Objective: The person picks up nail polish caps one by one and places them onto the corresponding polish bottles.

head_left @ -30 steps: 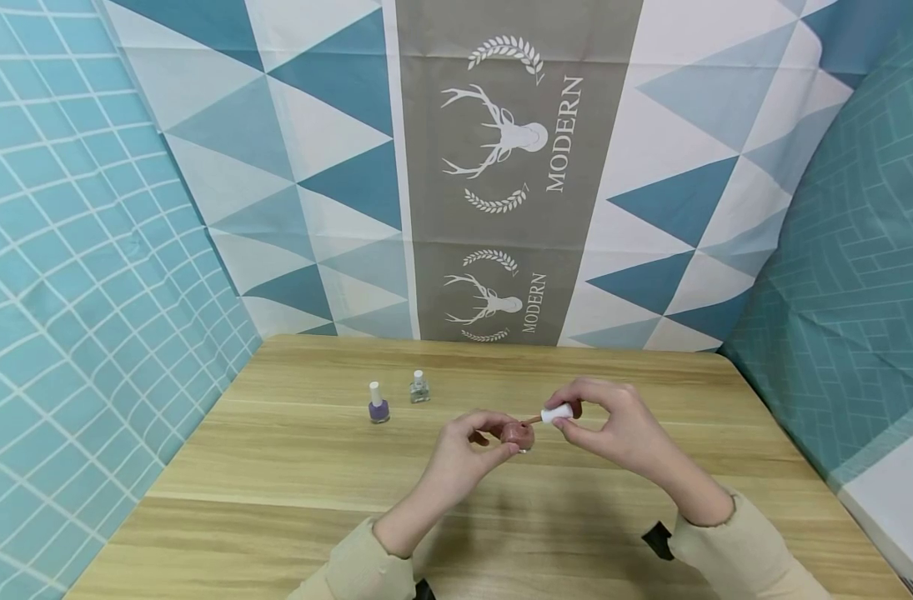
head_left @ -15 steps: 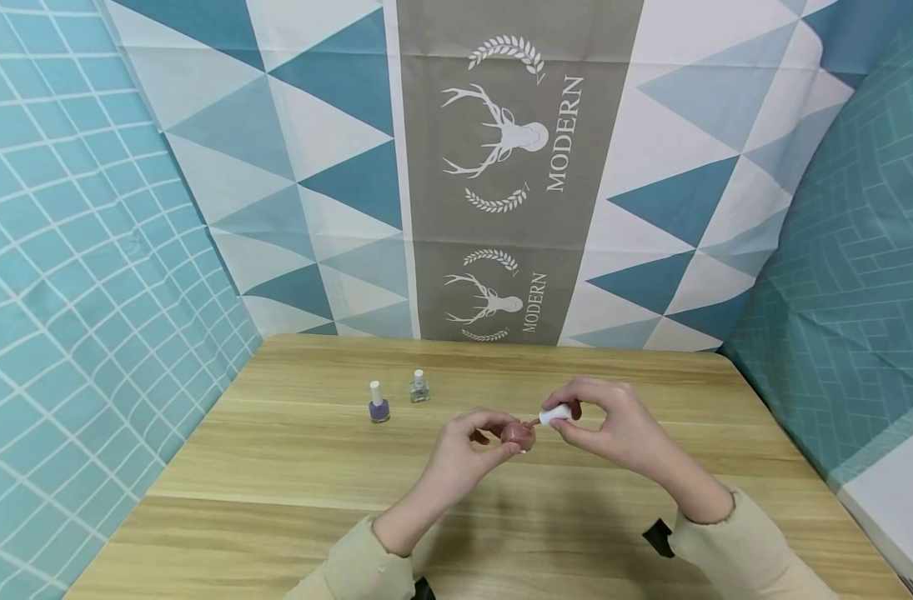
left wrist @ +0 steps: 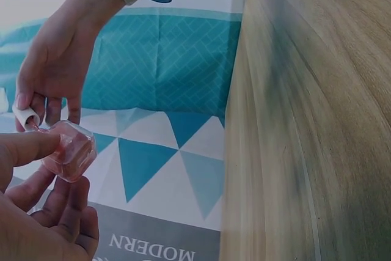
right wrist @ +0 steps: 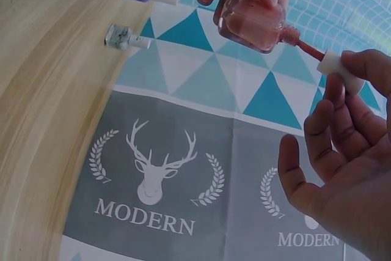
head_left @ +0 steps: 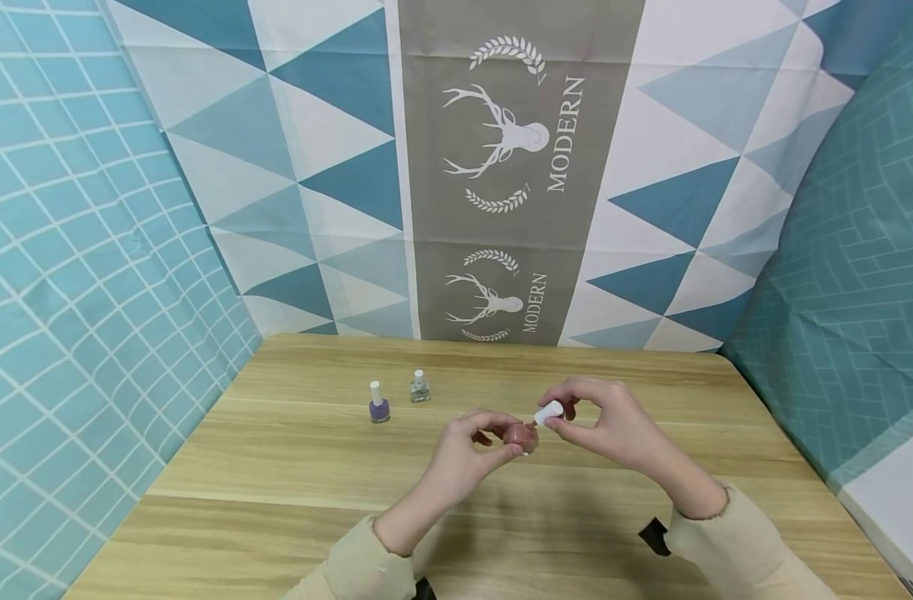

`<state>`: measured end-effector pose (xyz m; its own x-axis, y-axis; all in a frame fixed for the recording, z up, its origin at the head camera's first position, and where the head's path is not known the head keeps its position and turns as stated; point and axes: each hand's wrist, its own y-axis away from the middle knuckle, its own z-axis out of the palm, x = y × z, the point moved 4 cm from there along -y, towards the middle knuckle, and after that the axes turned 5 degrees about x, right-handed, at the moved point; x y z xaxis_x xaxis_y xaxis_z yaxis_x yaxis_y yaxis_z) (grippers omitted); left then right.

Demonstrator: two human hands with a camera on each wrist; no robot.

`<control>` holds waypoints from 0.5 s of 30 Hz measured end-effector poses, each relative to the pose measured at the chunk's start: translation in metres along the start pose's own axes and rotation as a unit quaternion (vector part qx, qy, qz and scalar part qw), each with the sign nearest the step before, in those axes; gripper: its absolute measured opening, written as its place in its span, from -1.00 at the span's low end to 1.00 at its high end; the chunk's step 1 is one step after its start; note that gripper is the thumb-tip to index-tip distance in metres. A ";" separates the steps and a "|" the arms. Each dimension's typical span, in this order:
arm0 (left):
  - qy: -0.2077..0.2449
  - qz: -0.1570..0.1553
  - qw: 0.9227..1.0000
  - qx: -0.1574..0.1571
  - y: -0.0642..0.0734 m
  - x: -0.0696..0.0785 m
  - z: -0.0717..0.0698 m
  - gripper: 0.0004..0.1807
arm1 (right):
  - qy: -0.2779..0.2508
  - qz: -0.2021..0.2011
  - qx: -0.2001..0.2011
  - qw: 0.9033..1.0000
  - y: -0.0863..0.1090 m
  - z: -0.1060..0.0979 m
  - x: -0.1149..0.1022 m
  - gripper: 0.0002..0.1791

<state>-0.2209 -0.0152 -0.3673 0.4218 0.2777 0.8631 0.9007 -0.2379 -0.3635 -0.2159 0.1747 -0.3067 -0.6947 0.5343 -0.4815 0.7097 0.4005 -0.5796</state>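
Between the thumb and fingers of my left hand (head_left: 464, 450) is a pink nail polish bottle (right wrist: 253, 21), held tilted above the table. My right hand (head_left: 614, 421) pinches the bottle's white cap (right wrist: 341, 73) by its sides. From the cap runs a pink-coated brush stem (right wrist: 310, 51), whose far end is inside the bottle neck. A short length of stem shows between cap and neck, so the two stand apart. In the left wrist view the clear glass (left wrist: 70, 151) of the bottle faces me, with the cap beyond it.
A purple nail polish bottle (head_left: 379, 408) with a white cap stands on the wooden table (head_left: 276, 467), left of the hands. Beside it stands a clear bottle (head_left: 419, 388), also white-capped. Patterned cloth (head_left: 486, 192) hangs behind the table.
My right hand has brought the white cap slightly left and closer to the bottle neck, so less stem shows. The cap is tilted more steeply. My left hand has barely moved.
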 end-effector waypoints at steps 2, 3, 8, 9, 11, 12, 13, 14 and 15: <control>0.002 -0.001 1.000 -0.003 0.000 0.000 0.001 -0.73 | -0.006 0.004 -0.003 1.000 0.000 0.001 0.001 -0.83; 0.003 -0.002 1.000 -0.005 0.000 0.000 0.001 -0.73 | -0.010 0.006 -0.004 1.000 0.000 0.001 0.001 -0.84; 0.014 -0.009 1.000 -0.016 0.000 0.000 0.003 -0.73 | -0.032 0.018 -0.015 0.999 -0.001 0.003 0.002 -0.86; 0.017 -0.010 1.000 -0.017 0.000 0.000 0.003 -0.74 | -0.037 0.020 -0.017 0.999 -0.001 0.004 0.003 -0.87; 0.021 -0.011 1.000 -0.018 0.000 0.000 0.003 -0.74 | -0.046 0.021 -0.021 0.999 -0.002 0.005 0.003 -0.86; 0.022 -0.011 1.000 -0.018 0.000 0.000 0.004 -0.75 | -0.049 0.022 -0.022 0.998 -0.002 0.006 0.003 -0.86; 0.022 -0.011 1.000 -0.018 -0.001 -0.001 0.004 -0.74 | -0.052 0.021 -0.023 0.998 -0.002 0.006 0.004 -0.85; 0.023 -0.011 1.000 -0.018 -0.001 -0.001 0.004 -0.75 | -0.055 0.022 -0.024 0.998 -0.002 0.007 0.004 -0.86; 0.024 -0.012 0.999 -0.019 -0.001 -0.001 0.004 -0.74 | -0.057 0.022 -0.025 0.998 -0.002 0.008 0.004 -0.86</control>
<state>-0.2217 -0.0110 -0.3692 0.3931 0.2395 0.8878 0.9059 -0.2661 -0.3294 -0.2212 0.1707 -0.3126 -0.6692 0.4659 -0.5788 0.7430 0.4172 -0.5233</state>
